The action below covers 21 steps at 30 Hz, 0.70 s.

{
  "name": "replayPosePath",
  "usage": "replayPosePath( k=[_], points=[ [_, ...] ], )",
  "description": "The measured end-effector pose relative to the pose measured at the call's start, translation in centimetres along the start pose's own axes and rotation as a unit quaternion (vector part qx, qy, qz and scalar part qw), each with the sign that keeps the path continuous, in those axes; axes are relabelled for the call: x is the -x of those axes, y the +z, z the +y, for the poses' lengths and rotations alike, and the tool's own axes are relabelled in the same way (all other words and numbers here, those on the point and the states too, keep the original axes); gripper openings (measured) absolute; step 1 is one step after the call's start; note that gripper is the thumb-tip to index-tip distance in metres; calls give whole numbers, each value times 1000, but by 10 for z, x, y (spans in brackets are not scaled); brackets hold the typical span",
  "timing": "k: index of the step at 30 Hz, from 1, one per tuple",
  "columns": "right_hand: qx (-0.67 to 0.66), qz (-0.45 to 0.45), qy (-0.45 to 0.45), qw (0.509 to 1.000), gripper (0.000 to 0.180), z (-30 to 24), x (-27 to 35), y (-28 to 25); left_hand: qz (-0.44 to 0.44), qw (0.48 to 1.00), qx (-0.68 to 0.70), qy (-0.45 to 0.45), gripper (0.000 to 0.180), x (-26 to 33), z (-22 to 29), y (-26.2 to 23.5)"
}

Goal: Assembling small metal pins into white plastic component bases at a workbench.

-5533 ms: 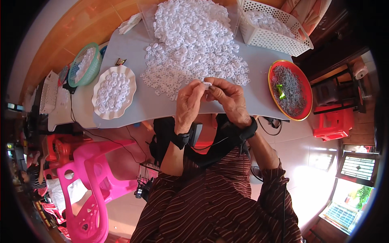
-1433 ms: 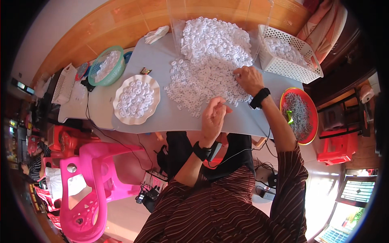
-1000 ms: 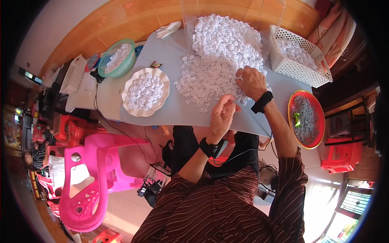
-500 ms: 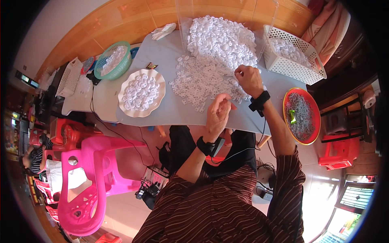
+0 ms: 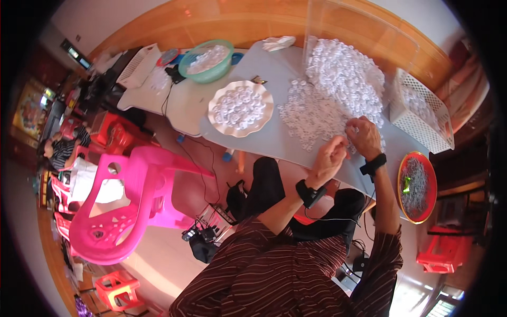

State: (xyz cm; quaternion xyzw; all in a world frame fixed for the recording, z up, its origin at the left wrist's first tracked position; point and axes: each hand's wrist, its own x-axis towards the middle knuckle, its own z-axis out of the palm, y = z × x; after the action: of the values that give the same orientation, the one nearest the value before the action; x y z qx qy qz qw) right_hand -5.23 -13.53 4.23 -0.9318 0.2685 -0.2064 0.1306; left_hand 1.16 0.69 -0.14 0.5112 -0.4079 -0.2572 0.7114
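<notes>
Over the table's front edge my left hand (image 5: pixel 328 161) is closed, thumb and fingertips pinched together. Close by on its right, my right hand (image 5: pixel 365 138) has its fingers curled in a pinch. Anything between the fingertips is too small to make out. Both hands are just in front of a loose spread of small white plastic pieces (image 5: pixel 311 117). Behind that spread rises a large heap of similar pieces (image 5: pixel 346 74) in a clear-walled box. A scalloped white plate (image 5: pixel 215 120) filled with white round pieces lies to the left of my hands.
On the right, a red basin (image 5: pixel 434 185) holds many small grey metal parts and a bright green item (image 5: pixel 406 185). White perforated basket (image 5: pixel 422 126) stands at the back right, green basket (image 5: pixel 203 74) at the far left. A pink chair (image 5: pixel 134 182) is left of me.
The view has swung, so the table sits further right in it. My hands have come closer together, and my left fingers, looser before, are now pinched.
</notes>
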Motion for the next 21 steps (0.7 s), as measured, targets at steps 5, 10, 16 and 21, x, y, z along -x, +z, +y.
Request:
replayPosePath(
  k=[5,10,16,21],
  points=[
    [-68,48,14,996,9,16,-2,8,26,999,-30,21,9,6,1,7],
    [-154,97,60,981,12,25,-5,4,24,997,-53,41,9,7,-6,4],
    [-67,28,81,994,16,30,16,-20,-9,998,-61,13,8,4,-2,0],
    [-110,-84,122,983,17,30,25,-28,-19,999,-26,4,10,4,-1,-1]
  ],
)
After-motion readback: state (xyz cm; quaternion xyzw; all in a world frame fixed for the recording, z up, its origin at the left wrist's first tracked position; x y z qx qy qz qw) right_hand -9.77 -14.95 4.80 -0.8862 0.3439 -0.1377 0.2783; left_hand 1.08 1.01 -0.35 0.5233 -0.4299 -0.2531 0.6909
